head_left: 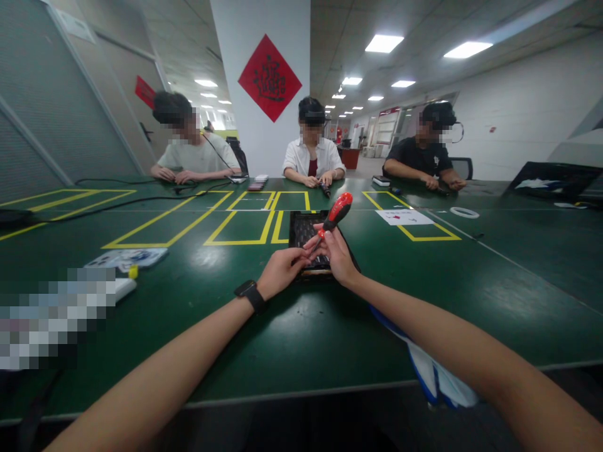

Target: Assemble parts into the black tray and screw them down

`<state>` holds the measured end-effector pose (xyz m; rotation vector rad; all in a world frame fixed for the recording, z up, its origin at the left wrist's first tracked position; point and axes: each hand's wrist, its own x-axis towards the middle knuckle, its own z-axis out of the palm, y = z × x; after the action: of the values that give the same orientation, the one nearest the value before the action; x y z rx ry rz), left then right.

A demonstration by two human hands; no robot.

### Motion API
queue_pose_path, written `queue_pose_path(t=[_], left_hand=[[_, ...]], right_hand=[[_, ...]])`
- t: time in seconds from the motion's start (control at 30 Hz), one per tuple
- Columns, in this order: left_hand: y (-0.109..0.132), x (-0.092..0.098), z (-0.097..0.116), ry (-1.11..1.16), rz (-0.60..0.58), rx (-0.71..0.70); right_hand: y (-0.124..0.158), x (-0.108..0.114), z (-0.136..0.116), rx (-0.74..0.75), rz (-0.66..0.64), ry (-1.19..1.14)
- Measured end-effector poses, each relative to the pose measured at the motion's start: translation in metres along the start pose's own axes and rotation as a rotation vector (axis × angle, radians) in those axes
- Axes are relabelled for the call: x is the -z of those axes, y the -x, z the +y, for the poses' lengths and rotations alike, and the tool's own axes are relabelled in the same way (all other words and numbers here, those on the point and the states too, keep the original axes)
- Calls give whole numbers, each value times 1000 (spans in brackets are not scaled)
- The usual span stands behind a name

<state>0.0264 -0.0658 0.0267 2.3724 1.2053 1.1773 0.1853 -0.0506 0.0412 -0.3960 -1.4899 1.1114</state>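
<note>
A screwdriver [338, 212] with a red and black handle leans with its handle up and its shaft pointing down to the left. My right hand [343, 260] has its fingers around the red collar and shaft. Close to the screwdriver's tip, my left hand [282, 271] is closed in a pinch; whatever is between its fingertips is too small to make out. Under both hands lies an open black case [298, 227] with small pieces inside, partly covered by my fingers. A dark watch is on my left wrist.
Yellow tape [235, 242] marks rectangles on the green table [226, 351]. A phone [129, 257] lies at left, a printed sheet [405, 217] and tape ring [464, 213] at right. White-and-blue cloth [438, 376] hangs over the near edge. Three people sit opposite.
</note>
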Motion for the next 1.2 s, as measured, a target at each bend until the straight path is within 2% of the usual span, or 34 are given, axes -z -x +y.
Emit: queue_pose_path(t=[0.1,0.3,0.43,0.73,1.0,1.2], left_hand=[[0,0,0,8,-19,-9],[-1,-1,5,-38,49,31],[-1,-1,3,-71,45,54],[-1,0,0,-39,-16,-54],[0,-2,4,-76,70,26],[-1,-1,2,-74,44,51]], right_hand=[[0,1,1,5,8,-1],[1,0,1,7,12,3],[0,0,0,5,13,-12],[-1,1,2,3,9,-21],[-1,-1,1,5,3,5],[-1,0,1,3,4,-11]])
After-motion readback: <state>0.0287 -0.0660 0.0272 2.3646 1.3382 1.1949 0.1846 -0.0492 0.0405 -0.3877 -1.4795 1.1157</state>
